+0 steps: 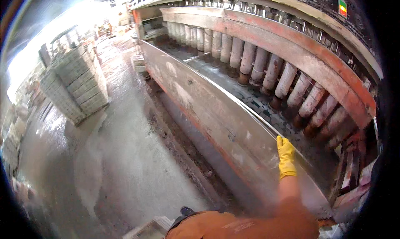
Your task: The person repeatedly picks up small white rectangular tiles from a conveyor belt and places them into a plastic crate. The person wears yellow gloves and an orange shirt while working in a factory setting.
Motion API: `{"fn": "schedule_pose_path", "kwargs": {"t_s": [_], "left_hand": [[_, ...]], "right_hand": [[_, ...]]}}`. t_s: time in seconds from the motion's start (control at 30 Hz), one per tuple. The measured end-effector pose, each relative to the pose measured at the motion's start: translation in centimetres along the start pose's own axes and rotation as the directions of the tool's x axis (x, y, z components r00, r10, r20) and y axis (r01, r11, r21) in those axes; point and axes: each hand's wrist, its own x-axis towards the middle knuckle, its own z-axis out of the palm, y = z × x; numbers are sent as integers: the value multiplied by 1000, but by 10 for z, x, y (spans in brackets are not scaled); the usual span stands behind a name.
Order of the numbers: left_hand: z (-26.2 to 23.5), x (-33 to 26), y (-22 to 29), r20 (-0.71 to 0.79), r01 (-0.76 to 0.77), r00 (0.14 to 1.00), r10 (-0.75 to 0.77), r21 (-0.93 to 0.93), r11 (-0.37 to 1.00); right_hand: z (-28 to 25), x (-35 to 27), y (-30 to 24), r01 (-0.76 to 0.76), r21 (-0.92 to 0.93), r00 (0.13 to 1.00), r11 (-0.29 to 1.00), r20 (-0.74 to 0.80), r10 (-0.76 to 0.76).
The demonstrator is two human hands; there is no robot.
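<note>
My right hand (286, 156), in a yellow rubber glove, reaches out to the top edge of a long grey metal side panel (208, 103). Its fingers close around the near end of a long, thin, pale rod (246, 108) that runs along this edge. Farther off, a short pale bar (198, 56) sticks out across the trough from the line of the rod; whether the two are joined I cannot tell. Inside the trough, dark broken pieces (266, 108) lie on the wet bottom. My left hand is out of view.
Above the trough, a row of upright grey cylinders (260, 64) stands behind an orange-edged beam (287, 43). A channel (179, 107) runs along the panel's foot. Stacked pale blocks (79, 84) stand on the wet concrete floor (129, 155) at left. Machine framework (354, 172) is at right.
</note>
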Motion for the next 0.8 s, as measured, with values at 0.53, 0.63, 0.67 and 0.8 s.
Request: {"fn": "schedule_pose_path", "kwargs": {"t_s": [0.53, 0.63, 0.67, 0.8], "left_hand": [[-247, 267, 318, -82, -396, 918, 387, -197, 897], [-276, 306, 314, -16, -311, 950, 311, 14, 950], [-289, 312, 316, -15, -268, 963, 269, 51, 962], [-335, 331, 340, -40, -130, 990, 134, 90, 987]], "right_hand": [[131, 62, -237, 182, -216, 788, 959, -552, -274], [194, 103, -336, 322, -223, 765, 920, -511, -392], [213, 114, -369, 372, -203, 776, 906, -466, -424], [255, 159, -501, 421, -49, 865, 906, -278, -417]]}}
